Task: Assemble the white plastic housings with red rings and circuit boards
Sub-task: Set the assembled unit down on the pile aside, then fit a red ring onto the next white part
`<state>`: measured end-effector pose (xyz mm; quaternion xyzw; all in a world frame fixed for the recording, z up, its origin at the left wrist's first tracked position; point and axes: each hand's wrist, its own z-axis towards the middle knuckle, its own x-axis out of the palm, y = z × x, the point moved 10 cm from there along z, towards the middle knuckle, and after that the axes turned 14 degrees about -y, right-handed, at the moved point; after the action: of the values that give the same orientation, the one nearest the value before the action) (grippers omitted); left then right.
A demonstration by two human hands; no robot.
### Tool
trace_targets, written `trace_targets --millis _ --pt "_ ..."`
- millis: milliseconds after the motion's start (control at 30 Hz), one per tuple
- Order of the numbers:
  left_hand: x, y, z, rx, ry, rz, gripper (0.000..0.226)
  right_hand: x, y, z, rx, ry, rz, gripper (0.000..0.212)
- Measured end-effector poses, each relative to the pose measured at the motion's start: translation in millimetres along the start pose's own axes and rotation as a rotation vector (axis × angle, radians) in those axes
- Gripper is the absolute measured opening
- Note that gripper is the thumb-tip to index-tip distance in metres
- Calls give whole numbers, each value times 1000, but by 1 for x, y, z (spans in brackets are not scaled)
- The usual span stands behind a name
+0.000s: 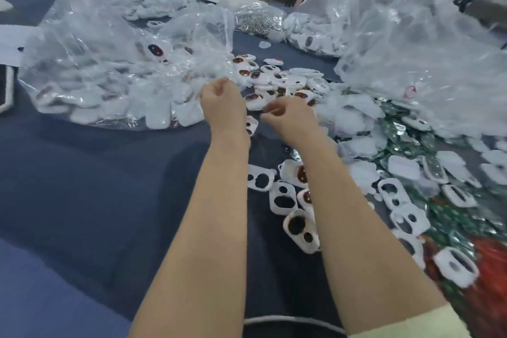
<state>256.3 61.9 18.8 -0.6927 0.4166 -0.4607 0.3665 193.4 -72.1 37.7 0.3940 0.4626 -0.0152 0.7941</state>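
On a dark blue table cover (96, 186) strewn with parts, a person stretches both bare arms away from the body towards the mouth of a clear plastic bag (109, 49) lying at far left. The left hand (222, 99) is balled at the bag's open edge, fingers curled tight, and appears to pinch the film there. The right hand (292, 115), just beside it and slightly nearer, also has its fingers curled with the thumb against them; motion blur hides whether anything is between them.

The white housings (277, 79) lie spilled flat just beyond both hands, fanning from the bag's mouth towards the far right, so the loose pile sits closer to the right hand than to the left. More of them (285, 200) lie near, partly under the right forearm (oblong shells with two openings, their long axes pointing every which way). Green circuit boards (397, 123) are heaped well to the right, mixed with more white shells, and a patch of red rings (491, 255) shows at the near right edge; both are on the right arm's side. Judging by this layout, any pick of a housing is a short reach forward, while boards and rings call for a sweep to the right. A second large bag (425, 49) rises behind the boards.
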Motion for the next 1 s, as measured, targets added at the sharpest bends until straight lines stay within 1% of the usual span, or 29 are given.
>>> trace_targets --millis 67,100,167,267,333,367,433,467,533,567,633,700,767,800,900,1000 --pt "-3 5 -6 -2 -6 5 32 25 11 -12 -114 143 -178 33" --pt "-4 6 -8 0 -8 12 32 35 15 -16 -148 177 -239 32" --pt "-7 7 -11 10 -12 18 32 38 19 -20 -168 137 -240 25" --pt "-7 3 -16 76 -12 46 33 5 13 -18 -106 -55 -14 31" --pt "1 6 -25 119 24 126 29 -32 -8 -18 27 -208 258 30" --pt "11 12 -35 116 85 181 24 -50 -23 -20 128 -270 420 26" --pt "40 33 -63 82 275 304 15 -76 -55 -30 301 -353 697 14" --pt "54 45 -81 57 371 357 17 -86 -70 -37 352 -385 768 10" --pt "78 68 -120 19 534 401 27 -105 -97 -53 426 -453 823 12" --pt "87 77 -137 22 583 402 29 -113 -110 -62 448 -481 824 13" --pt "97 90 -163 34 615 375 27 -131 -131 -78 453 -498 744 16" --pt "99 101 -182 23 633 338 19 -144 -147 -90 428 -446 598 16" --pt "101 110 -191 28 661 312 17 -158 -160 -100 393 -409 434 16" --pt "101 113 -192 21 664 290 17 -167 -168 -104 380 -420 346 14" --pt "97 118 -186 -48 625 220 17 -184 -183 -111 343 -444 134 7" --pt "95 117 -177 -111 571 141 18 -175 -181 -110 298 -354 17 7"
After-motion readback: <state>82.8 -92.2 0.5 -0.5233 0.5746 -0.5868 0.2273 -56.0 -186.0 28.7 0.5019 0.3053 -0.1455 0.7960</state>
